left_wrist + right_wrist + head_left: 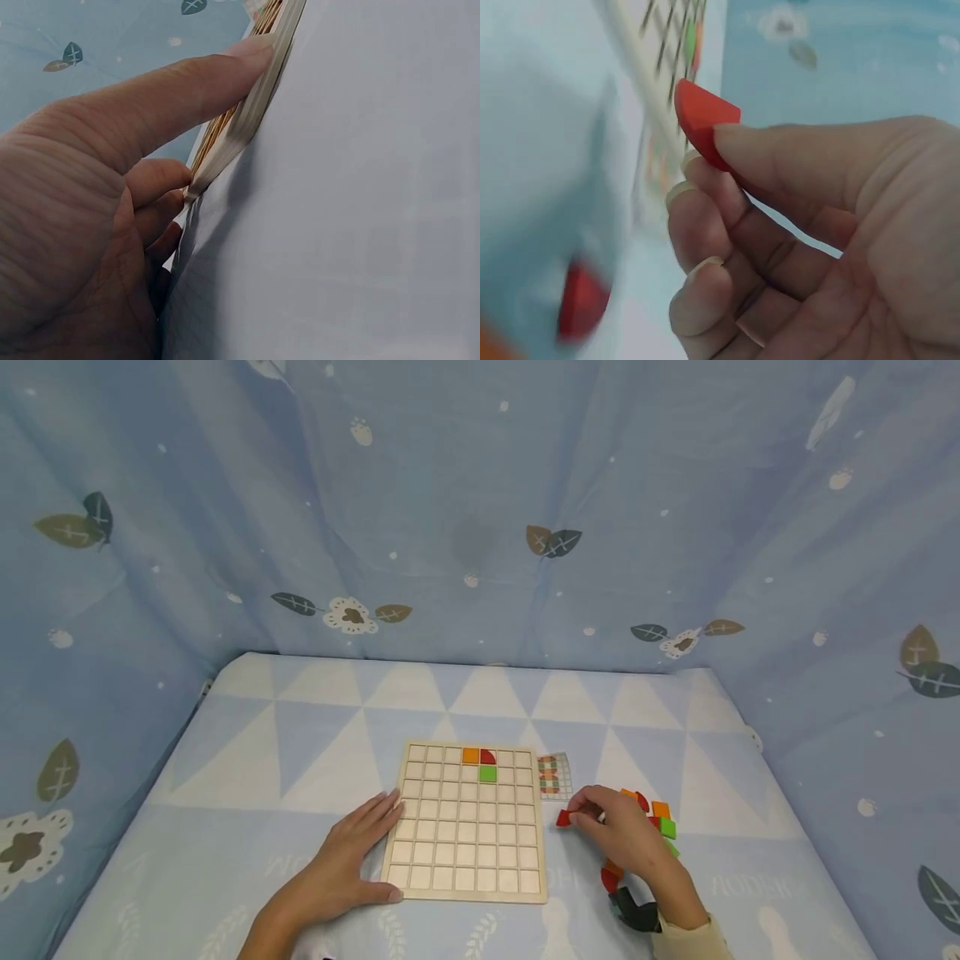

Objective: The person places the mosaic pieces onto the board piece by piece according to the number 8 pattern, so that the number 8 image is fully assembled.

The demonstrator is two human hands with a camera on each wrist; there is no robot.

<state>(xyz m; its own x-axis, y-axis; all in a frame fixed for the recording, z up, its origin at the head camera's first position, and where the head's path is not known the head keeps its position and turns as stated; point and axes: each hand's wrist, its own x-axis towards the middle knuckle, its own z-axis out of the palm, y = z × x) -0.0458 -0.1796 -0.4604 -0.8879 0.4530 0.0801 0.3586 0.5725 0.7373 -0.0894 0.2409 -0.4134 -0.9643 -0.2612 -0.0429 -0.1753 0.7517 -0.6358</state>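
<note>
A red wedge-shaped piece (pixel 563 817) is pinched in the right hand (pixel 626 837).
It is held just right of the wooden grid board (pixel 468 860), against whose left edge the flat left hand (pixel 347 860) is pressed.

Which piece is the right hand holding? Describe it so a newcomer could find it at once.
Start at the wooden grid board on the table. Just off its right edge, the right hand pinches a red piece at its fingertips. Unlike the loose pile of pieces beside the hand, it is lifted.
</note>
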